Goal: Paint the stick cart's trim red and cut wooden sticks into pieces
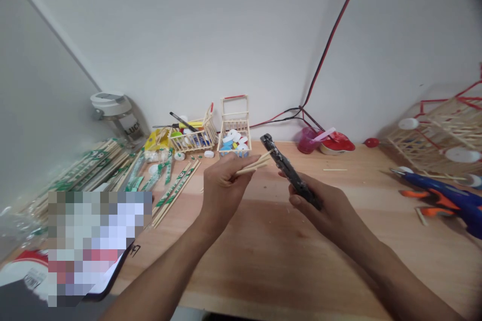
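Short wooden sticks [256,167] stick out from between the thumb and fingers of my left hand [225,180], which is closed around them above the table. My right hand [326,203] grips a dark, narrow hand tool [288,168] with a worn, pale-speckled surface; its exact kind is unclear. The tool slants up and left. Its upper part is close to the tips of the sticks, and I cannot tell whether they touch. Behind my left hand stands a small stick-built cart [234,128] holding white and blue bottle caps [235,139].
A second cart [192,138] holds caps and tools. Wrapped chopsticks [176,193], a phone [109,281] and a lidded cup [118,115] lie or stand left. At right are a blue glue gun [440,193], orange-handled scissors [433,203], and a larger stick structure [440,135].
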A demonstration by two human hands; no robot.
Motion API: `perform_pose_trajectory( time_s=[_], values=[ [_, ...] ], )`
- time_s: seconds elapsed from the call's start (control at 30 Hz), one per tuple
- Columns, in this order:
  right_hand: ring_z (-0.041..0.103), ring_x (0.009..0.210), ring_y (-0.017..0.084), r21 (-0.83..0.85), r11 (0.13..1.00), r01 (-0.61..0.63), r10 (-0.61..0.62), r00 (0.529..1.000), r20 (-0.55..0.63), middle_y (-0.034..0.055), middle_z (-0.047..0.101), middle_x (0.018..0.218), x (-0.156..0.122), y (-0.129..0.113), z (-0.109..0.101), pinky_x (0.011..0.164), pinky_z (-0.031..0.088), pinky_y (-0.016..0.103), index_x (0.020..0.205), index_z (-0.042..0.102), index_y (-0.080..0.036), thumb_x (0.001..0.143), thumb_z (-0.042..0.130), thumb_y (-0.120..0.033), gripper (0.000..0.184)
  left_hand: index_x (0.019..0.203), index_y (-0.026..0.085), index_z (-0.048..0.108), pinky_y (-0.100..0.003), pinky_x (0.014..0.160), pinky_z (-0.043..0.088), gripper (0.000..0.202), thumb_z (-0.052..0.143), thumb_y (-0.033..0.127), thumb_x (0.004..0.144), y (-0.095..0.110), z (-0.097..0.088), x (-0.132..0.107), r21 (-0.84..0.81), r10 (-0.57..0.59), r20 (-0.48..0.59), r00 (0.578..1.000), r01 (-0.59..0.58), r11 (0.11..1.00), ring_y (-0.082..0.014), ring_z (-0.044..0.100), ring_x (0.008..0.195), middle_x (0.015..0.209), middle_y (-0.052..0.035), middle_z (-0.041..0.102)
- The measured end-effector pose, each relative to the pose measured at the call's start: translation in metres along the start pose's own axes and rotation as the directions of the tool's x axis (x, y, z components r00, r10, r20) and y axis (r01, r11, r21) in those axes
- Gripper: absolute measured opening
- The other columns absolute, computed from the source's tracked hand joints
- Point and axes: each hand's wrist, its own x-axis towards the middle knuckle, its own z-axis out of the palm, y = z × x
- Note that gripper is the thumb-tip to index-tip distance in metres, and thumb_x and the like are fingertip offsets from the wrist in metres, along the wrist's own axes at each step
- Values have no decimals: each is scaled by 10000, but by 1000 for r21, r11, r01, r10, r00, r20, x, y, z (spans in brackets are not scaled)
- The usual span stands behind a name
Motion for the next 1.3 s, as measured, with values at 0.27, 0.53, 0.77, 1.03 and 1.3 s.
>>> perform_pose_trajectory(
  time_s=[0.27, 0.53, 0.77, 1.03, 1.3],
  values=[
    [567, 605, 162, -28, 999, 14, -15, 1000, -13, 13, 650, 752, -1, -1, -2, 559, 422, 263, 1190, 591, -197, 874, 489, -423, 402, 975, 227, 749, -213, 534, 336, 200, 641, 168, 817, 0, 1, -1, -3, 23, -15, 1000, -23, 1000, -93, 428, 571, 630, 12, 541],
    [577, 578, 159, -107, 994, -18, 10, 997, -73, 0, 647, 720, -3, 1, 3, 544, 423, 258, 1073, 574, -204, 847, 521, -395, 300, 999, 240, 744, -214, 541, 353, 208, 632, 199, 829, 1, 1, -3, 4, 1, -14, 1000, -1, 1000, -99, 437, 579, 636, 11, 530],
    [557, 543, 152, -128, 991, -30, 25, 999, -38, -22, 606, 657, -6, 2, 6, 527, 400, 247, 960, 510, -219, 884, 472, -453, 250, 1011, 231, 742, -221, 555, 357, 227, 626, 169, 826, 3, 1, -4, 5, 20, 7, 1000, -20, 1000, -108, 477, 613, 664, 4, 567],
    [503, 486, 141, -141, 990, -31, 29, 999, -12, -41, 549, 570, -7, 2, 4, 494, 356, 246, 911, 514, -213, 876, 463, -516, 309, 999, 250, 743, -219, 549, 350, 246, 644, 138, 803, 5, 0, -3, -1, 58, 7, 998, -58, 998, -100, 452, 581, 628, 20, 533],
    [482, 501, 134, -163, 986, -30, 28, 999, -17, -30, 534, 567, -3, 1, 3, 499, 337, 249, 774, 481, -212, 863, 458, -539, 339, 1005, 235, 742, -211, 539, 346, 232, 645, 156, 809, 4, 0, -3, 16, 74, 9, 997, -74, 997, -92, 450, 572, 633, 18, 537]
  ],
)
